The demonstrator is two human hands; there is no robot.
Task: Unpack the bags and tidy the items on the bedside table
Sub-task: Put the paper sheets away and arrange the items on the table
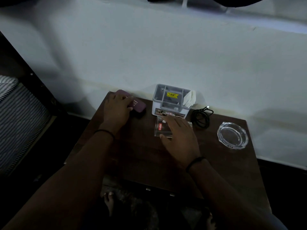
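Note:
On the dark wooden bedside table, my left hand grips a maroon case with white lettering at the back left corner. My right hand holds a clear drinking glass with a red label, thumb on its near side, fingers over its top. Just behind the glass stands a white box with a grey compartment lid and a yellow price sticker; white tissue sticks out of its right side.
A coiled black cable lies right of the box. A clear glass ashtray sits near the table's right edge. A white wall runs behind the table. Striped bedding lies at the left. My bare feet show below the table's front edge.

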